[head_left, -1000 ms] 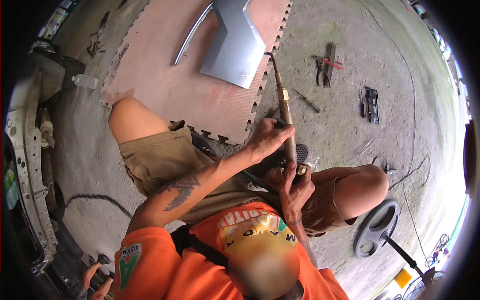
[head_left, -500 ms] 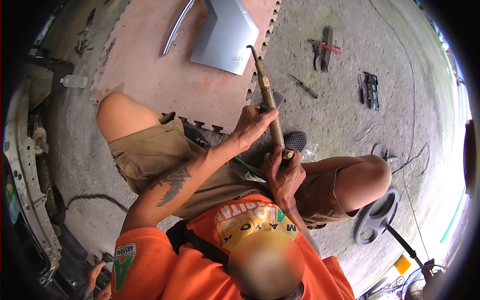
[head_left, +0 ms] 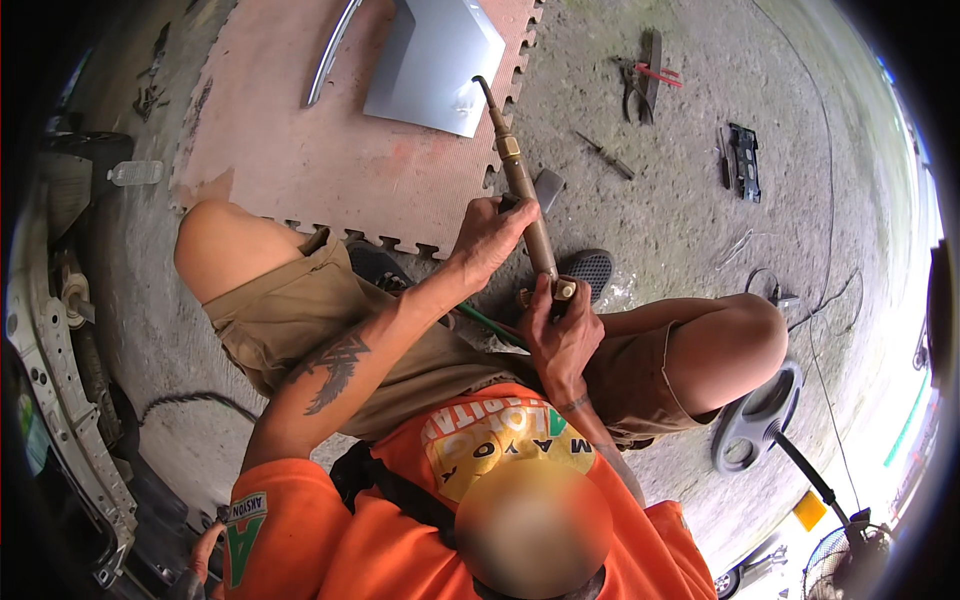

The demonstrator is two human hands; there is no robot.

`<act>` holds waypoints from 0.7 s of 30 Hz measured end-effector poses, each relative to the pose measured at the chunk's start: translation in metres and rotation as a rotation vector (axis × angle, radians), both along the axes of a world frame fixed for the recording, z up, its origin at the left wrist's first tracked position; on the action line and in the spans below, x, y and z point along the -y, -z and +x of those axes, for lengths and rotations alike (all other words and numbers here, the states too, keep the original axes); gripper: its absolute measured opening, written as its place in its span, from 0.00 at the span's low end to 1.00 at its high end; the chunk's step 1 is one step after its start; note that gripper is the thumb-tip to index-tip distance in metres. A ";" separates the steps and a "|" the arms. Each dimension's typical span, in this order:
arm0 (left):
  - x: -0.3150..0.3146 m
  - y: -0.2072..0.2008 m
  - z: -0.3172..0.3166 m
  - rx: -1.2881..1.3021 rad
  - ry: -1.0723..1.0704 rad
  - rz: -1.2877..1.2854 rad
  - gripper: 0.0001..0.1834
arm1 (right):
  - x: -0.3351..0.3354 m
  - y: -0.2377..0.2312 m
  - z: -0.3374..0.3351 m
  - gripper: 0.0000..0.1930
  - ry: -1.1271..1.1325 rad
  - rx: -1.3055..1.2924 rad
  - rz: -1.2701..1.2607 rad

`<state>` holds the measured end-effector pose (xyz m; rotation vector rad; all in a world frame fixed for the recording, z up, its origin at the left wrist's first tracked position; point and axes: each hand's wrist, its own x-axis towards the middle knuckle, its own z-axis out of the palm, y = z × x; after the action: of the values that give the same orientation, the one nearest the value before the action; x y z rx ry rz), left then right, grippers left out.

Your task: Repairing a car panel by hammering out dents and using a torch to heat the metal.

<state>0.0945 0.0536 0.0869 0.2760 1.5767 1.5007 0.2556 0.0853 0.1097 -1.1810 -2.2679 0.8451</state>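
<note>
A brownish brass gas welding torch with a thin bent tip slants across my lap, its tip pointing up and away. My left hand is wrapped round the middle of its handle. At the lower end my right hand grips the torch beside a brass valve fitting; its fingers partly hide that end. A green hose runs below the handle between my hands. In the picture the tip overlaps the lower right edge of a silver-grey panel; I cannot tell whether they touch.
The panel and a curved chrome strip lie on a pink foam mat. Pliers, a screwdriver-like tool and a black plastic piece lie on the concrete. Car body parts stand left; a fan base is right.
The torch and both hands have shifted slightly left in the picture, along with the whole scene. My grip on the torch looks the same.
</note>
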 end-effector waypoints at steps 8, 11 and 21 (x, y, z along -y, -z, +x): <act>-0.002 0.005 -0.001 0.035 -0.015 0.006 0.20 | -0.002 0.003 -0.001 0.10 -0.016 0.006 0.011; -0.001 0.003 -0.002 0.031 -0.011 0.016 0.19 | -0.001 0.003 -0.001 0.10 -0.014 0.007 0.003; -0.002 0.002 -0.002 0.010 -0.007 0.004 0.18 | 0.000 0.001 -0.002 0.11 0.003 0.003 0.008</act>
<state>0.0929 0.0560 0.0852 0.2649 1.5683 1.5088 0.2541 0.0855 0.1091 -1.1822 -2.2701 0.8325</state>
